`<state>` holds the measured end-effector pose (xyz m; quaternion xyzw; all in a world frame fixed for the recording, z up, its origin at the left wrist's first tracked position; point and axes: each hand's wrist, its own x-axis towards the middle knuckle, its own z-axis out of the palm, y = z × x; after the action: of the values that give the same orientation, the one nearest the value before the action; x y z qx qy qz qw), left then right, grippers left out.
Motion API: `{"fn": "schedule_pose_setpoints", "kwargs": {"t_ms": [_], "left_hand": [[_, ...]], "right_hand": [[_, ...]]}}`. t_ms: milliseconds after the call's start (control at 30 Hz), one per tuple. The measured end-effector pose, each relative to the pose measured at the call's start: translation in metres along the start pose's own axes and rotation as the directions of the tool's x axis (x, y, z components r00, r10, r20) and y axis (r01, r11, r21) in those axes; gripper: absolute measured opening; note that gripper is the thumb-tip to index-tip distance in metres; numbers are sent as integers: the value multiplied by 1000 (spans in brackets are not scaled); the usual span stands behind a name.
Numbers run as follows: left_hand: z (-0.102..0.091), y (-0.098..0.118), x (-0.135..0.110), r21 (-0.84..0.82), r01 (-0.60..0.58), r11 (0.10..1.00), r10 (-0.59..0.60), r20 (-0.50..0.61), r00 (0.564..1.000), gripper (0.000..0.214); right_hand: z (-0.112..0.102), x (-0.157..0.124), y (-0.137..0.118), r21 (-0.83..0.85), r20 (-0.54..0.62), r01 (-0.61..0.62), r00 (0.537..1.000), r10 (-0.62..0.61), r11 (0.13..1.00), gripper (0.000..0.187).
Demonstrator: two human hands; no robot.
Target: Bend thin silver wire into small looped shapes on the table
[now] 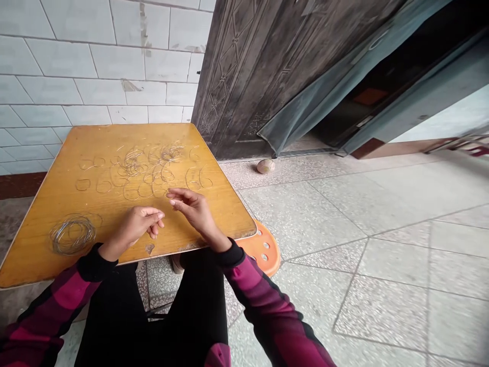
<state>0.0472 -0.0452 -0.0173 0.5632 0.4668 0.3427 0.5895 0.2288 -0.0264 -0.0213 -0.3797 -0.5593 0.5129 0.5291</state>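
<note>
My left hand is over the near part of the yellow wooden table, its thumb and fingertips pressed together. Anything in that pinch is too thin to make out. To its right, my right hand has its fingers stretched forward, the thumb a little apart from them. Nothing shows between them. Just beyond the right fingertips lie loose bent loops of thin wire, spread singly and in a tangle. A coil of silvery wire rests on the table at the near left.
A white tiled wall stands behind the table, with a dark carved door to its right. An orange stool juts out below the table's right corner. A roundish object sits on the floor by the doorway's curtain.
</note>
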Motion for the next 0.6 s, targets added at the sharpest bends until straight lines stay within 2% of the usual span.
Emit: {"fn": "schedule_pose_setpoints", "kwargs": {"t_ms": [200,300,500,600], "left_hand": [[-1,-10,2,165,-32,986,31,9,999,28],[-1,-16,4,240,-3,971,5,-7,1000,28],[-1,-17,4,237,-15,971,18,-11,1000,29],[-1,-19,5,233,-27,972,26,7,1000,29]], "right_hand": [[8,11,9,-43,78,-22,997,26,999,20],[9,13,10,-39,96,-13,995,17,999,19],[6,21,0,-18,40,-57,998,57,998,21],[1,25,-7,-20,-13,-30,999,30,999,22]]}}
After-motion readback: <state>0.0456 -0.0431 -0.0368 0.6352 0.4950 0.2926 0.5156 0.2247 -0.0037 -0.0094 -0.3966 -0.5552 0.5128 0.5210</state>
